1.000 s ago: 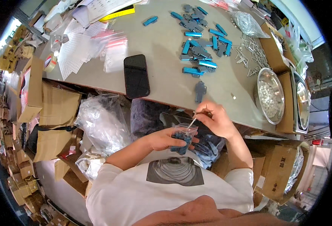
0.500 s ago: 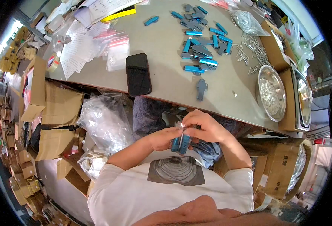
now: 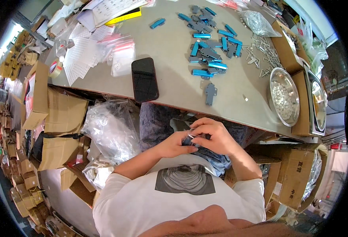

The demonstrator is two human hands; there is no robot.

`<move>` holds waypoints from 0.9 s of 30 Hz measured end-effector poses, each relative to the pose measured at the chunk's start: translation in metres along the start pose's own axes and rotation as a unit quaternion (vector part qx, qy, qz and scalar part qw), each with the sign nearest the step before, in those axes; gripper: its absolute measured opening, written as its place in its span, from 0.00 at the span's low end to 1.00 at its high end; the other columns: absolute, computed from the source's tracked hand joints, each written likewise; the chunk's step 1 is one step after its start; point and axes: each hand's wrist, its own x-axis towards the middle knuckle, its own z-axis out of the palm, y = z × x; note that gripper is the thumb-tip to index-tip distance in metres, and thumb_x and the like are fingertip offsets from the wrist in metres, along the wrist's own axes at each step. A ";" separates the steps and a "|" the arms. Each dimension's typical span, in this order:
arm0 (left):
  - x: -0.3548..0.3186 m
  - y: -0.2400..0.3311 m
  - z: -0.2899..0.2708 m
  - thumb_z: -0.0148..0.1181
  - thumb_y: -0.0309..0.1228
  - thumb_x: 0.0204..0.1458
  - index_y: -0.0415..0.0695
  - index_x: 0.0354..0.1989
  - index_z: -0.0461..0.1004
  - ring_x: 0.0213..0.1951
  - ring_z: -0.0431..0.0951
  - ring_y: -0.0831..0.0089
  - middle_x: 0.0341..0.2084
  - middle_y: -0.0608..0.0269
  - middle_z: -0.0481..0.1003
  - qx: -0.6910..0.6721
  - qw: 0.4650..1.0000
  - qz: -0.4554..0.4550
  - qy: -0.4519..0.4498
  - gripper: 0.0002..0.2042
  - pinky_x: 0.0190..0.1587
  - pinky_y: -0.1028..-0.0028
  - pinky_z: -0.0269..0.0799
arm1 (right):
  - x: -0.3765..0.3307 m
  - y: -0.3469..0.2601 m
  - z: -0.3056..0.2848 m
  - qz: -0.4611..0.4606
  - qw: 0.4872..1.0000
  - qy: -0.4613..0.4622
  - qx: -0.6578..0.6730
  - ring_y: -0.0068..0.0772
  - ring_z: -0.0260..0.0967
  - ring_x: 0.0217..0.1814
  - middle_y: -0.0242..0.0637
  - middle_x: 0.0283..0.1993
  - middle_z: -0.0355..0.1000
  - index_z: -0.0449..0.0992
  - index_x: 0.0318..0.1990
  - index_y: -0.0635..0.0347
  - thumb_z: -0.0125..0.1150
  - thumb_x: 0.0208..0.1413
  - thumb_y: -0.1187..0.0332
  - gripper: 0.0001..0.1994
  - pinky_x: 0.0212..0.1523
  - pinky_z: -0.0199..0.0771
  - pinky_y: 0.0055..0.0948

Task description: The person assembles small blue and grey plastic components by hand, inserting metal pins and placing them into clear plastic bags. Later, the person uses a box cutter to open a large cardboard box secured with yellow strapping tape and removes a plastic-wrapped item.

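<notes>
My left hand (image 3: 175,145) and my right hand (image 3: 216,136) meet in front of my shirt, just below the table's near edge. Between them is a small clear plastic bag (image 3: 190,137); its dark blue contents are mostly covered by my fingers. The left hand is wrapped round the bag, while the right pinches near its upper end. On the table, a scattered pile of blue and grey latch-like pieces (image 3: 208,53) lies beyond my hands. One grey flat plate (image 3: 210,94) rests apart from the pile, nearer to me.
A black phone (image 3: 145,79) lies near the table edge. Zip bags (image 3: 123,59) and printed sheets (image 3: 79,55) are at left. At right are silver screws (image 3: 270,51), a metal bowl (image 3: 284,96) of small white pieces and a cardboard box (image 3: 288,43). Large clear plastic (image 3: 112,126) hangs below left.
My hands have closed in round the bag and turned it, so the blue pieces that hung visible below my fingers are now mostly hidden. The things on the table have not moved.
</notes>
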 end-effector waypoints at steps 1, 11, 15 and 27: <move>0.000 -0.002 0.001 0.62 0.27 0.51 0.38 0.48 0.70 0.44 0.70 0.79 0.41 0.64 0.74 0.022 0.999 0.020 0.018 0.16 0.48 0.74 0.66 | 0.000 0.001 0.001 -0.002 1.000 -0.005 0.003 0.42 0.73 0.39 0.41 0.43 0.72 0.79 0.34 0.60 0.66 0.43 0.75 0.08 0.36 0.74 0.32; 0.003 0.012 0.015 0.61 0.24 0.51 0.38 0.50 0.69 0.44 0.72 0.74 0.39 0.60 0.73 -0.155 0.976 0.047 0.147 0.17 0.50 0.73 0.67 | -0.004 0.012 0.003 -0.096 0.993 0.060 -0.023 0.38 0.73 0.37 0.38 0.35 0.75 0.79 0.29 0.60 0.68 0.39 0.76 0.07 0.37 0.74 0.32; 0.000 0.003 0.001 0.60 0.23 0.50 0.38 0.47 0.71 0.47 0.76 0.65 0.41 0.56 0.76 0.136 0.956 0.168 0.197 0.15 0.50 0.71 0.70 | -0.005 0.009 0.002 -0.118 0.985 0.115 -0.055 0.37 0.72 0.33 0.35 0.31 0.75 0.78 0.26 0.59 0.70 0.37 0.75 0.07 0.34 0.73 0.32; 0.010 0.022 0.007 0.63 0.19 0.41 0.40 0.35 0.71 0.33 0.74 0.57 0.30 0.56 0.73 0.371 0.850 0.295 0.229 0.12 0.34 0.65 0.71 | -0.017 0.019 0.017 -0.171 0.958 0.174 -0.152 0.41 0.70 0.29 0.35 0.28 0.72 0.73 0.27 0.58 0.71 0.36 0.72 0.12 0.30 0.71 0.35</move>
